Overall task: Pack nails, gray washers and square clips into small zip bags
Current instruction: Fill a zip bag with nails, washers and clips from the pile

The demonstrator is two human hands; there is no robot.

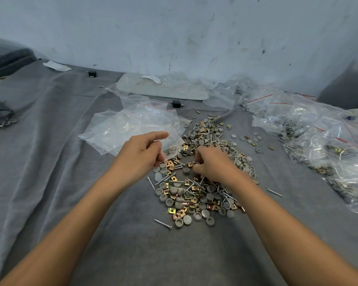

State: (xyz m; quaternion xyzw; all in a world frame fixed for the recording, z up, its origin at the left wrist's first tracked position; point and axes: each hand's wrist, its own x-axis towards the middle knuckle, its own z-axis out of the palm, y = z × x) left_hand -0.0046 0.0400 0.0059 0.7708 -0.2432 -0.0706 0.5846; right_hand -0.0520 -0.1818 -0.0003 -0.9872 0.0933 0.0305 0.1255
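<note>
A mixed pile (203, 195) of nails, gray washers and gold square clips lies on the gray cloth in front of me. My left hand (141, 155) pinches the corner of a small clear zip bag (170, 150) at the pile's left edge; a few parts show inside it. Just right of that bag, my right hand (212, 164) sits on the pile with its fingers curled, pinching a square clip and nails (193, 163). Empty zip bags (124, 129) lie behind my left hand.
Filled zip bags (310, 131) are heaped along the right side. A flat white board under plastic (163, 87) lies near the wall. Black wires and bits (0, 115) sit at far left. A loose nail (162, 223) lies in front of the pile.
</note>
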